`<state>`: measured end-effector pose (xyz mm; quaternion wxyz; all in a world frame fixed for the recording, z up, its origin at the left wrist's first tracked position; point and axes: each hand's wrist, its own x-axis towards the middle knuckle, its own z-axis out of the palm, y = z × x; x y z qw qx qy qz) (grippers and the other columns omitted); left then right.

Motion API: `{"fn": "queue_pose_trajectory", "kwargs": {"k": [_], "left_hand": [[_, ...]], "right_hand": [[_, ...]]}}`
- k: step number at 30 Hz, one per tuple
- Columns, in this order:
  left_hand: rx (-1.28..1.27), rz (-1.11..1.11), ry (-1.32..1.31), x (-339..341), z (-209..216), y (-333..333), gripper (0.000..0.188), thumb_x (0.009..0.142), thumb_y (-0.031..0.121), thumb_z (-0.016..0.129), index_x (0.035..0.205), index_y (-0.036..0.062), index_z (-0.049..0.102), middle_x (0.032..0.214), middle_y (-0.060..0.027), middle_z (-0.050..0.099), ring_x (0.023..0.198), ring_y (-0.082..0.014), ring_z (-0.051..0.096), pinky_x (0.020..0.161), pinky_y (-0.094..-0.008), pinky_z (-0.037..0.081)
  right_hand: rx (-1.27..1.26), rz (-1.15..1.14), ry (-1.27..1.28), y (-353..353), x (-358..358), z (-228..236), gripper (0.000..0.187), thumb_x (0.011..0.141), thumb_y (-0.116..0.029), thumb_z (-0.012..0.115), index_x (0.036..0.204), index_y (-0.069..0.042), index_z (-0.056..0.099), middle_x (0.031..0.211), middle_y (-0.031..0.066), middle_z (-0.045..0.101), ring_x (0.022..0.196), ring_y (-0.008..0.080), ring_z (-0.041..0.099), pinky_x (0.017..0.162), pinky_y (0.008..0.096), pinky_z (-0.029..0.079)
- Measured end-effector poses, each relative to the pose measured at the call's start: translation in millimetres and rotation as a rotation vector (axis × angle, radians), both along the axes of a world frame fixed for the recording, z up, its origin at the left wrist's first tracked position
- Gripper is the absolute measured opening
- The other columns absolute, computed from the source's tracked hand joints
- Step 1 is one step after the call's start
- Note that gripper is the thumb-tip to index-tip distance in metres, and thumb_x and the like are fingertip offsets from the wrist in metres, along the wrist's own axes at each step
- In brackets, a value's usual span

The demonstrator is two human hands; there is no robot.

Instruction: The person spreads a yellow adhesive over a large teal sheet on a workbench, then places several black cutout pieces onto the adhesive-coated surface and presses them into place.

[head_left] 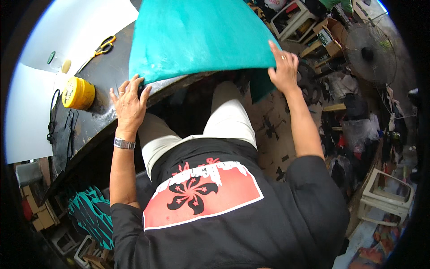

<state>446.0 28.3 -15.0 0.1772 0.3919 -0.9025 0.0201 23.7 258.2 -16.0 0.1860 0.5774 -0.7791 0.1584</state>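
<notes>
presently noted teal sheet [201,40] spread over table [104,71], right of scissors [95,54] and yellow tub [79,93]. observed left hand [130,101] touching near left corner, right hand [285,71] touching near right edge with index extended. cannot tell whether gripping.

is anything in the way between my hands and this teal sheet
Nothing visible is: your left hand is at the near left corner of the teal sheet, your right hand at its right edge. The yellow tub and scissors sit off to the left.
</notes>
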Motion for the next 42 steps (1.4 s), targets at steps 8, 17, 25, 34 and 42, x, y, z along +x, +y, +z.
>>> {"fn": "queue_pose_trajectory", "kwargs": {"k": [8, 17, 25, 34, 42], "left_hand": [[-0.072, -0.016, 0.010, -37.8, -9.5, -78.1, 0.042, 0.098, 0.049, 0.054, 0.118, 0.0129, 0.062, 0.120, -0.0101, 0.067, 0.126, -0.0275, 0.054, 0.112, -0.0631, 0.024], [0.028, 0.082, 0.043, -21.3, -17.7, -86.9, 0.037, 0.102, 0.046, 0.048, 0.123, 0.0192, 0.062, 0.138, -0.0004, 0.059, 0.134, -0.0206, 0.049, 0.116, -0.0659, 0.012], [-0.019, 0.113, 0.004, 12.2, -12.2, -37.9, 0.031, 0.100, 0.042, 0.054, 0.118, 0.0186, 0.064, 0.133, -0.0001, 0.063, 0.129, -0.0219, 0.053, 0.115, -0.0679, 0.014], [0.045, 0.107, 0.162, 38.0, 0.9, 16.5, 0.021, 0.095, 0.035, 0.064, 0.107, 0.0179, 0.067, 0.120, -0.0011, 0.066, 0.121, -0.0250, 0.056, 0.112, -0.0684, 0.020], [0.183, 0.047, 0.285, 61.0, 10.6, 37.3, 0.022, 0.091, 0.027, 0.069, 0.108, 0.0135, 0.067, 0.114, -0.0032, 0.067, 0.114, -0.0250, 0.059, 0.113, -0.0646, 0.020]], "right_hand": [[-0.515, -0.003, -0.431, 25.3, 55.5, -20.5, 0.097, 0.088, -0.062, 0.064, 0.158, -0.013, 0.019, 0.156, 0.0163, 0.032, 0.118, 0.0291, 0.058, 0.116, 0.0602, 0.019], [-1.102, -0.090, -0.802, 47.8, 35.8, 17.1, 0.085, 0.095, -0.028, 0.067, 0.157, -0.008, 0.011, 0.154, 0.0235, 0.022, 0.125, 0.0323, 0.047, 0.105, 0.0438, 0.039], [-0.910, 0.132, -0.766, 26.4, 62.3, 54.6, 0.080, 0.087, 0.006, 0.058, 0.154, -0.009, 0.018, 0.138, 0.0199, 0.044, 0.107, 0.0255, 0.060, 0.090, 0.0337, 0.052], [-0.209, 0.567, -0.596, -114.3, 174.0, 40.1, 0.088, 0.072, 0.011, 0.052, 0.154, -0.012, 0.031, 0.142, 0.0159, 0.049, 0.119, 0.0315, 0.055, 0.092, 0.0415, 0.048], [-0.043, 0.597, -0.364, -143.6, 211.0, 36.0, 0.087, 0.071, 0.012, 0.049, 0.153, -0.012, 0.034, 0.142, 0.0129, 0.051, 0.120, 0.0315, 0.055, 0.101, 0.0434, 0.041]]}}
